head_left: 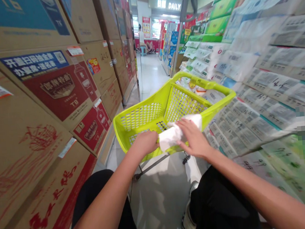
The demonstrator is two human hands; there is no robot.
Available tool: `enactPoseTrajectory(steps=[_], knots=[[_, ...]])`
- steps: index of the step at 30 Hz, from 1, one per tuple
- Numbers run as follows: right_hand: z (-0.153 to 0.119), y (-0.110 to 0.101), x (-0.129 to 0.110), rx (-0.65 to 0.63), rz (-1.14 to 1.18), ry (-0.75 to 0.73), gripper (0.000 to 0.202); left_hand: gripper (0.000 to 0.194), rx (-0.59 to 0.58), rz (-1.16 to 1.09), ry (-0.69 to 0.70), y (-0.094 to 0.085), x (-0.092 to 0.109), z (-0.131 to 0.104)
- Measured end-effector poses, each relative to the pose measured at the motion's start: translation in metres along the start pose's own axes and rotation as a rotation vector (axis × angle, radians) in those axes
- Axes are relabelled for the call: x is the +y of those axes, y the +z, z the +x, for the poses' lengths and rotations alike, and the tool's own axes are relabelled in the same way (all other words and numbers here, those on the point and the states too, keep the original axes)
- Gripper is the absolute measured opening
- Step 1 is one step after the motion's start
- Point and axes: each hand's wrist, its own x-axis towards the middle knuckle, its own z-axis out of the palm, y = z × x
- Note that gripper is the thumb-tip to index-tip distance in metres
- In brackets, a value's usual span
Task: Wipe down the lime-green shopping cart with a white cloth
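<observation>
A lime-green plastic shopping cart [141, 110] with perforated basket walls stands before me, turned at an angle. My left hand [148, 142] is closed at the near rim of its basket, fingertips mostly hidden. Just to the right, my right hand [193, 136] presses a crumpled white cloth [167, 138] onto the same near side, thumb underneath and fingers over the top. Whether the cloth is paper or fabric, I cannot tell. Several packages [212, 95] show at the cart's far right, behind the basket wall.
Stacked cardboard cartons [59, 83] line the left side, close to the cart. Along the right rise piles of plastic-wrapped paper packs [261, 112]. A metal post [180, 46] stands beyond the cart. The tiled aisle [152, 71] runs ahead, with a person [141, 35] far off.
</observation>
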Motion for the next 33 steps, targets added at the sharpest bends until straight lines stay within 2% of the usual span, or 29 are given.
enactPoseTrajectory(steps=[2,3,5,7,10,12,14,15,16,18,23,25,26,28,33], knots=[[0.005,0.016,-0.032,-0.047,0.048,-0.042,0.076,0.031,0.005,-0.005,0.015,-0.001,-0.003,-0.002],[0.007,0.018,-0.038,-0.072,0.045,-0.06,0.077,0.03,0.008,-0.006,0.02,-0.001,-0.006,-0.004],[0.011,0.01,-0.031,-0.111,-0.009,-0.081,0.076,0.03,0.005,-0.009,0.013,-0.001,-0.012,-0.007],[0.01,-0.011,0.0,-0.121,-0.113,-0.049,0.076,0.031,-0.011,-0.011,-0.025,-0.002,-0.019,-0.008],[0.003,-0.056,0.072,-0.078,-0.3,0.094,0.076,0.037,-0.038,-0.003,-0.058,-0.004,-0.024,-0.007],[-0.002,-0.084,0.119,-0.02,-0.373,0.205,0.074,0.037,-0.038,0.009,-0.025,-0.005,-0.023,-0.005],[-0.004,-0.101,0.148,0.011,-0.407,0.302,0.071,0.036,-0.028,0.02,0.018,-0.005,-0.02,-0.002],[-0.005,-0.103,0.154,0.023,-0.411,0.333,0.072,0.036,-0.023,0.024,0.03,-0.004,-0.018,-0.001],[-0.004,-0.101,0.152,0.033,-0.405,0.347,0.073,0.036,-0.02,0.026,0.037,-0.004,-0.015,0.0],[-0.003,-0.083,0.127,0.041,-0.363,0.317,0.077,0.035,-0.01,0.026,0.038,-0.002,-0.008,0.002],[-0.008,-0.01,0.01,-0.062,-0.094,0.03,0.086,0.034,0.023,0.0,0.03,0.004,0.016,0.002],[-0.012,0.0,-0.012,-0.087,-0.073,0.007,0.085,0.032,0.025,-0.005,0.03,0.005,0.022,0.001],[-0.015,-0.003,-0.011,-0.103,-0.09,0.005,0.084,0.031,0.023,-0.004,0.03,0.005,0.024,0.0],[-0.02,-0.022,0.016,-0.128,-0.17,0.033,0.082,0.031,0.013,0.003,0.032,0.004,0.026,0.0],[-0.028,-0.103,0.133,-0.088,-0.408,0.307,0.085,0.038,-0.031,0.037,0.044,0.0,0.028,0.002]])
